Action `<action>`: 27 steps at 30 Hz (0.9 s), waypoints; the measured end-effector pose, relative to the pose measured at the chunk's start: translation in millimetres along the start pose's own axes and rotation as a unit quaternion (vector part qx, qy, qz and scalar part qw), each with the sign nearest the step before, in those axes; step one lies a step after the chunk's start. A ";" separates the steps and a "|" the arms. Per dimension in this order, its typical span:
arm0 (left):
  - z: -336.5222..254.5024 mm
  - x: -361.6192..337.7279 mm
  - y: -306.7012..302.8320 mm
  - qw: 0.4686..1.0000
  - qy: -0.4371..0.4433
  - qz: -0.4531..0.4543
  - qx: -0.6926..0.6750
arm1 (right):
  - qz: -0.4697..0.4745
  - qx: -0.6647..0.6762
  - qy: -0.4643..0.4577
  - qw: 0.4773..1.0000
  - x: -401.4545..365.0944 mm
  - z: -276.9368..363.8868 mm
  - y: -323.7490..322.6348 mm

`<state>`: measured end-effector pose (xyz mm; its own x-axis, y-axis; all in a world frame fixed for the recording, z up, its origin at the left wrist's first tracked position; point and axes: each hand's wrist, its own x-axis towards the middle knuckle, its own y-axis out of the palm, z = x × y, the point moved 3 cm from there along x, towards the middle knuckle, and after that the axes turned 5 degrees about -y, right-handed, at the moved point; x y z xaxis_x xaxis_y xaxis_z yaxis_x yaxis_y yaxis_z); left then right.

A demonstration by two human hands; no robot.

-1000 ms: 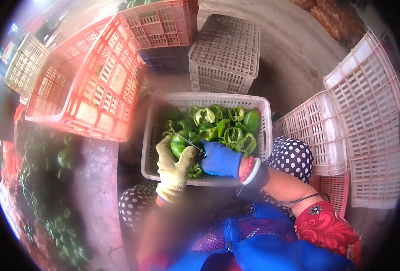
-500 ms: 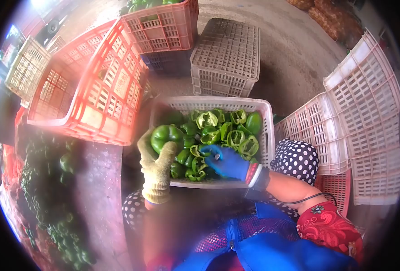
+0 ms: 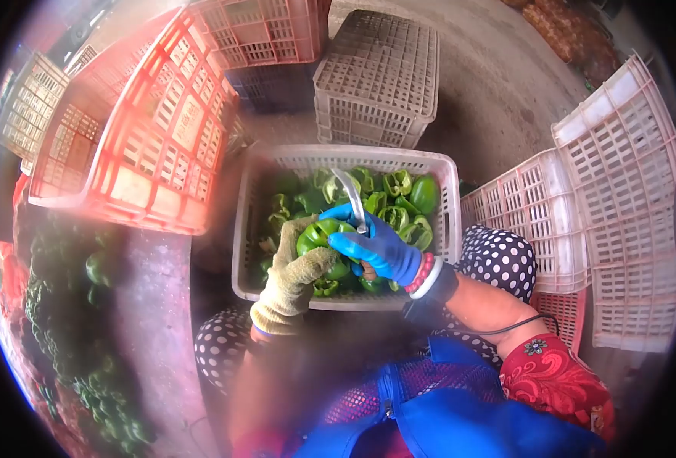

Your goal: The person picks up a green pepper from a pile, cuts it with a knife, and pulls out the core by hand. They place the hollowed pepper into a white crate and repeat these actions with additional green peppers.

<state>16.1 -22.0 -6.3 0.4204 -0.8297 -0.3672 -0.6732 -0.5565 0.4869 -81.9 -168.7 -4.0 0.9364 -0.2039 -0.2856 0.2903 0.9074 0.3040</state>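
Observation:
My left hand (image 3: pixel 292 275), in a yellowish knit glove, grips a whole green bell pepper (image 3: pixel 317 233) over the near part of a white plastic crate (image 3: pixel 338 159). My right hand (image 3: pixel 376 248), in a blue glove, holds a curved metal knife (image 3: pixel 351 197) whose blade rises from the top of that pepper. Both hands meet at the pepper. The crate holds several cut green peppers (image 3: pixel 400 200), most of them opened and hollow.
Red crates (image 3: pixel 162 130) lean at the left. An upturned white crate (image 3: pixel 380 76) stands behind the working crate. More pale crates (image 3: pixel 620 198) are stacked at the right. A heap of whole green peppers (image 3: pixel 86 320) lies at the left on the ground.
My left hand brought the whole pepper from the crate's left side toward the middle. My right hand rose from the cut peppers and set the knife against it.

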 end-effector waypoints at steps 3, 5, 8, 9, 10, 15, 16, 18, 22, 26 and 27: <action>-2.0 0.7 1.2 0.995 -0.006 0.040 -0.089 | 0.001 0.088 -0.043 0.995 4.3 -7.7 0.4; -6.5 -2.2 1.7 0.990 0.001 0.060 -0.131 | -0.008 0.198 0.001 0.980 8.1 -22.7 -3.4; -17.2 -10.1 6.9 0.989 0.018 0.076 -0.128 | -0.010 0.247 0.047 0.968 4.3 -23.7 -6.3; -23.5 -16.7 10.2 0.988 0.017 0.077 -0.133 | -0.008 0.274 0.067 0.959 3.4 -20.8 -7.3; -25.8 -19.0 8.0 0.983 0.022 0.088 -0.162 | -0.005 0.299 0.085 0.950 3.3 -18.0 -9.0; -40.4 -32.5 -2.8 0.989 0.120 0.021 -0.084 | -0.048 0.325 0.057 0.943 24.7 3.5 -27.0; -44.3 -36.3 -4.1 0.989 0.143 -0.041 0.003 | -0.060 0.227 0.067 0.970 33.8 11.3 -27.4; -51.4 -39.7 -4.5 0.931 0.186 -0.193 0.249 | -0.069 0.028 0.040 0.996 53.5 22.3 -28.6; -37.2 -21.6 -16.9 0.976 0.155 -0.128 -0.084 | -0.130 -0.133 0.051 0.981 67.6 18.8 -39.0; -8.3 -2.3 -27.5 0.967 0.238 -0.084 -0.029 | -0.037 0.087 0.076 0.993 39.4 -13.2 -1.7; -3.8 0.7 -25.8 0.964 0.171 -0.027 -0.204 | -0.012 0.116 0.029 0.993 25.9 -9.7 21.0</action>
<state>36.1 -8.4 -16.2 0.6702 -0.7265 -0.1520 -0.3792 -0.5112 0.7713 -53.4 -151.4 -13.9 0.9175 -0.1964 -0.3460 0.3565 0.7921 0.4956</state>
